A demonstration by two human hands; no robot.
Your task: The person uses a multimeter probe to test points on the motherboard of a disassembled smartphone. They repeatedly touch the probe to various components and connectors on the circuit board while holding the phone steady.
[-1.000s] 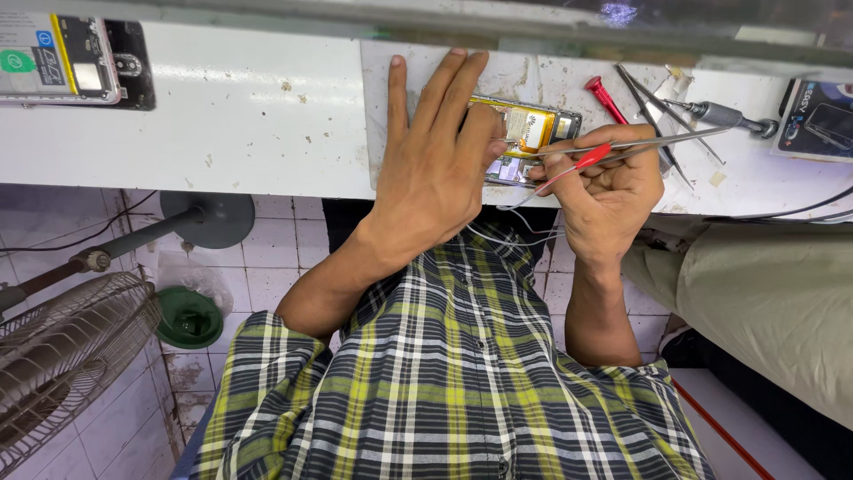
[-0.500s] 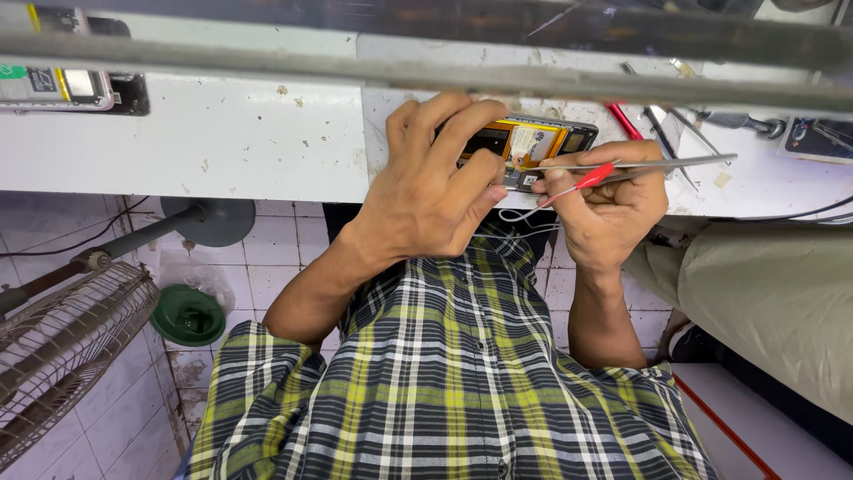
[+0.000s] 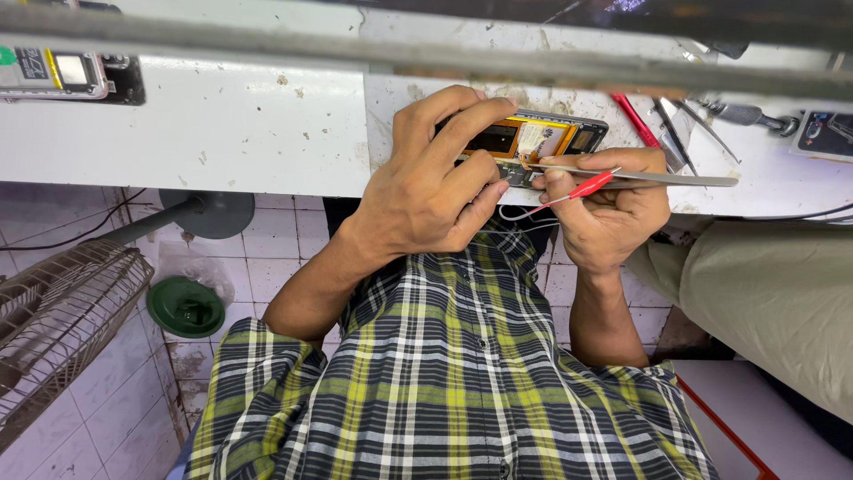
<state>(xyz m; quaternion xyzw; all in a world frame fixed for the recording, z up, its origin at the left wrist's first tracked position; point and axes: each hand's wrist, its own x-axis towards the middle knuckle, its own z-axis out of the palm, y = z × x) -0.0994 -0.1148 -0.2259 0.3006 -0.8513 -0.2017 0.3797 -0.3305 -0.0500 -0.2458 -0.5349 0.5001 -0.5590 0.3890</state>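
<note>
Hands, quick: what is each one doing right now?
Left hand: curled on the opened phone, gripping it.
Right hand: closed on metal tweezers and a red probe.

what we can't make out

our left hand (image 3: 435,182) covers much of the opened phone (image 3: 533,142), so its left part is hidden. a blurred bar (image 3: 355,49) crosses the top and hides a strip of the white bench (image 3: 222,124). the tweezers' tips (image 3: 533,166) are too fine to read. the fan cage (image 3: 53,311) and the device (image 3: 822,133) at right are cut off by the edges.
</note>
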